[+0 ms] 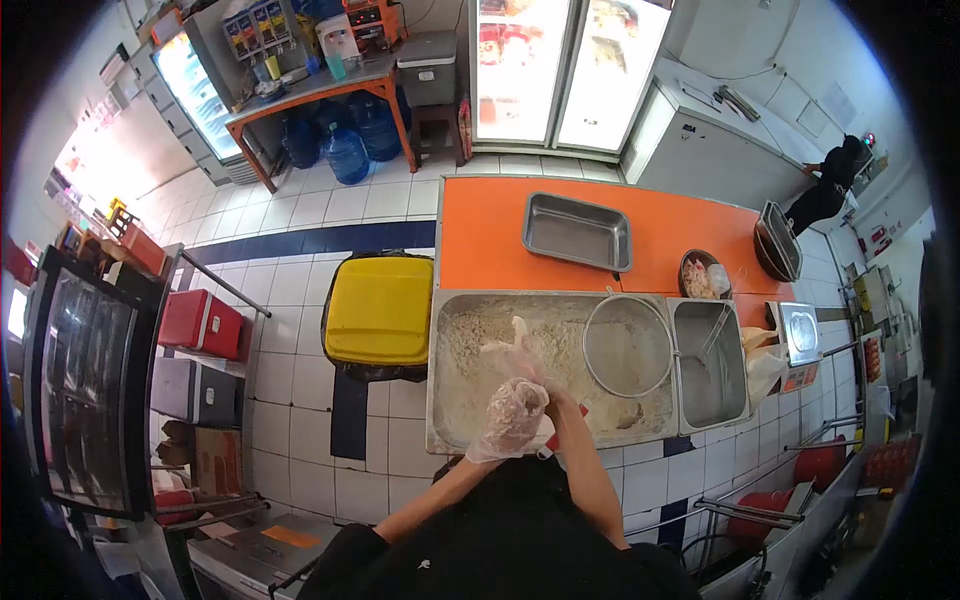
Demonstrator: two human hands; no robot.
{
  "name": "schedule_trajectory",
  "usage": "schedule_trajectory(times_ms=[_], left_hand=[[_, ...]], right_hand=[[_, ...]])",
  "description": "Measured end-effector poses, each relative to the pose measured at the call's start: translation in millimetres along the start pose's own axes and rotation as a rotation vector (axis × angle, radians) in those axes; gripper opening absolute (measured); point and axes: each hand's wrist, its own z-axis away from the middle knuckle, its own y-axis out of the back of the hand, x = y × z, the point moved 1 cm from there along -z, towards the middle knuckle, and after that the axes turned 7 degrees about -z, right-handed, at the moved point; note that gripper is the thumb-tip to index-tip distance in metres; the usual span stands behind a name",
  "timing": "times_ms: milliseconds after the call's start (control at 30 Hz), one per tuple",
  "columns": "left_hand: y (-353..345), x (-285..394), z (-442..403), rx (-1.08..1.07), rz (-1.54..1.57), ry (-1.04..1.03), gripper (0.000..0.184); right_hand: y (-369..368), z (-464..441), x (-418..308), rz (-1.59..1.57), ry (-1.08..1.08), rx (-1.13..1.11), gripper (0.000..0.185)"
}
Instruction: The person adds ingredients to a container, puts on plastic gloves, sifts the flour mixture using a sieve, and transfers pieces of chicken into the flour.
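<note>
My left hand [512,412], in a clear plastic glove caked with flour, is closed at my right wrist, seemingly around the cuff of the other plastic glove. Beyond it my right hand [518,352] reaches over the flour tray [470,420], covered by a pale, floury translucent glove. Its fingers look stretched out, partly blurred; I cannot make out anything in them. The wide metal tray holds loose, lumpy flour. A round sieve [628,346] lies over the tray's right part. Something red and white [552,440] shows beside my right forearm.
Right of the tray stands a deep metal pan [712,365] with a wire tool. Behind are an empty metal pan [578,232], a bowl of raw-looking pieces [705,275] and a scale [798,335]. A yellow-lidded bin [378,310] stands left. Another person [832,180] works far right.
</note>
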Motion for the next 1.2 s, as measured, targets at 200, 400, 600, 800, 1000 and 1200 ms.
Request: schedule_trajectory(times_ms=[200, 400, 600, 800, 1000, 1200], left_hand=[[-5, 15, 2, 0.071, 0.095, 0.054, 0.013], [6, 25, -7, 0.053, 0.133, 0.0, 0.017], [-3, 34, -8, 0.088, 0.329, 0.169, 0.018], [-10, 43, -17, -0.022, 0.096, 0.102, 0.018], [-29, -95, -13, -0.062, -0.477, 0.154, 0.028], [-45, -136, -36, -0.187, -0.824, 0.107, 0.058]], right_hand=[[24, 12, 43, 0.289, -0.215, -0.049, 0.049], [37, 12, 70, 0.416, -0.337, -0.092, 0.049], [58, 8, 83, 0.495, -0.384, -0.111, 0.048], [86, -15, 90, 0.564, -0.287, -0.013, 0.047], [77, -94, 87, 0.665, 0.213, 0.459, 0.047], [43, -135, 106, 0.796, 0.389, 0.764, 0.046]])
